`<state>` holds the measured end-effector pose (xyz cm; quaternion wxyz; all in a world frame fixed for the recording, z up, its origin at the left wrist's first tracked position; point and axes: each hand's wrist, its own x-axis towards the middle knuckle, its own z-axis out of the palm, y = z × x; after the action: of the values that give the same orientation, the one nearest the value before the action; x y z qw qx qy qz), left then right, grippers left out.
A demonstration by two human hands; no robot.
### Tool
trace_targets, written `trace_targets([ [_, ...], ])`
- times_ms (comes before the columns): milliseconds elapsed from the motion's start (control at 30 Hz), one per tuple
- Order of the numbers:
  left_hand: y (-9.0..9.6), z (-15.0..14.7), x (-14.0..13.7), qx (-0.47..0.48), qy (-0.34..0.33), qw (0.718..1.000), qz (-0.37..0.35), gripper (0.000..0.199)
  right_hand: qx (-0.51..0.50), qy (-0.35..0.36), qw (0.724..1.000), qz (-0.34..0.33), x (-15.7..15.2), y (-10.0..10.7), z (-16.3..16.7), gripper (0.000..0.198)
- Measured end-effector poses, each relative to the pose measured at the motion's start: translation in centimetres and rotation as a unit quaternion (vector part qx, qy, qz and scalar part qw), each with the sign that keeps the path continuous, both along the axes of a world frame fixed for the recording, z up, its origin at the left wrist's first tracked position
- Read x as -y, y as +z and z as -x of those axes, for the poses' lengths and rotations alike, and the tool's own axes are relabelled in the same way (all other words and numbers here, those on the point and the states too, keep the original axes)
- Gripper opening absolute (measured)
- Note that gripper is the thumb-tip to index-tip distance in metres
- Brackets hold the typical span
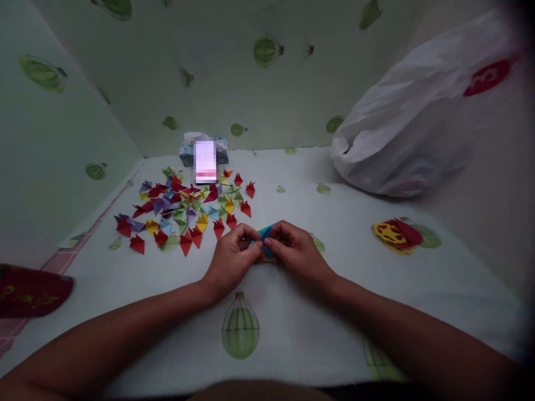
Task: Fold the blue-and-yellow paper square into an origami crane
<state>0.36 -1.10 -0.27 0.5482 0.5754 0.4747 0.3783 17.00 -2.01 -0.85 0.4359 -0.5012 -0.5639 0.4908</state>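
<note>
Between my two hands is a small piece of folded blue paper [267, 249], just above the table's middle. My left hand [235, 250] pinches its left side with thumb and fingers. On the other side my right hand [298, 249] grips it the same way, the two thumbs almost meeting. Some yellow and orange shows under and behind the blue, mostly covered by my fingers. Beyond my left hand lies a spread of folded paper cranes [184, 206] in red, yellow, purple, green and blue.
A lit phone [205, 161] leans against a tissue box [186, 151] behind the cranes. At the right stand a large white plastic bag [401, 122] and red and yellow cut-out pieces [397, 234]. A dark red object [33, 291] with gold writing sits at the left edge.
</note>
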Motion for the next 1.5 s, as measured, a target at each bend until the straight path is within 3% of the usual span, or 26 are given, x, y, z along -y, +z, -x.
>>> trace_targets([
  [300, -0.1, 0.1, 0.2, 0.028, -0.054, 0.998, 0.014, 0.024, -0.056, 0.009, 0.997, 0.053, -0.3, 0.3, -0.1, 0.016],
  [467, 0.5, 0.3, -0.2, 0.068, -0.031, 0.997, 0.028, 0.032, -0.046, 0.030, 0.997, 0.053, -0.2, 0.6, -0.3, 0.017],
  [700, 0.6, 0.1, -0.8, 0.051, -0.026, 0.996, 0.068, 0.029, -0.052, 0.049, 0.995, 0.076, -0.3, 0.4, -0.3, 0.019],
  [1500, 0.8, 0.2, -0.7, 0.041, -0.028, 0.998, 0.042, 0.027, -0.087, 0.073, 0.990, 0.081, -0.4, -0.1, -0.4, 0.020],
])
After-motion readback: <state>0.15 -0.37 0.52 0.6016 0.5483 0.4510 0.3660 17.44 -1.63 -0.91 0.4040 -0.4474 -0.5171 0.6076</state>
